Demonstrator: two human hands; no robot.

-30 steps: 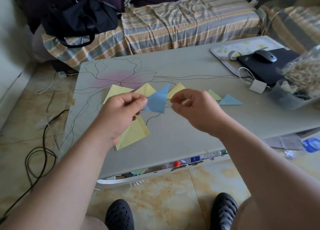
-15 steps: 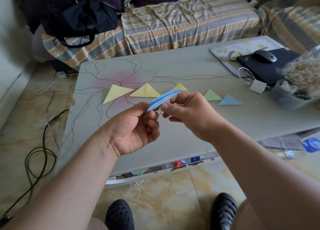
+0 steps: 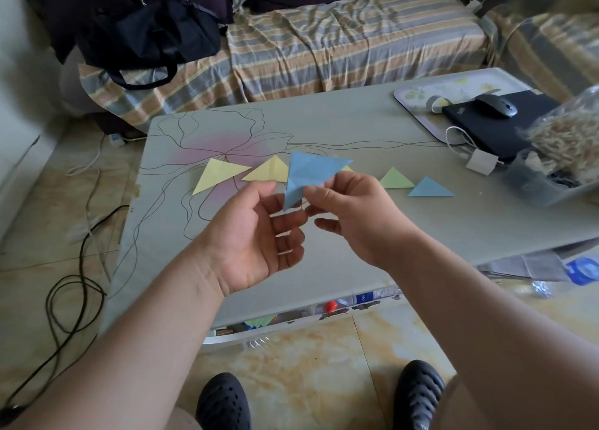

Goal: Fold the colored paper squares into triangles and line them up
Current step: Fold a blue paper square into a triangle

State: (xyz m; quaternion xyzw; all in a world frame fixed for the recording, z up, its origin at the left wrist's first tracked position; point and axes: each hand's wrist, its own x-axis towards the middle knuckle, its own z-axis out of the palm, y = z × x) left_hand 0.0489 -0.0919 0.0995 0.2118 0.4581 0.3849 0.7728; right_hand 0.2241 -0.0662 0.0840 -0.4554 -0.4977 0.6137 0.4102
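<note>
Blue folded paper (image 3: 306, 173) pinched in the right hand (image 3: 355, 217) grip above the table (image 3: 356, 125); left hand (image 3: 256, 240) palm-up, fingers relaxed.

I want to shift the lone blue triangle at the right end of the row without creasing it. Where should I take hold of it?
The blue triangle lies flat on the table, so nothing offers a grip from above. Probably best to come from the near side, slide a fingertip under its long near edge, then pinch that edge lightly. The green triangle lies close on its left, so avoid that side.
</note>
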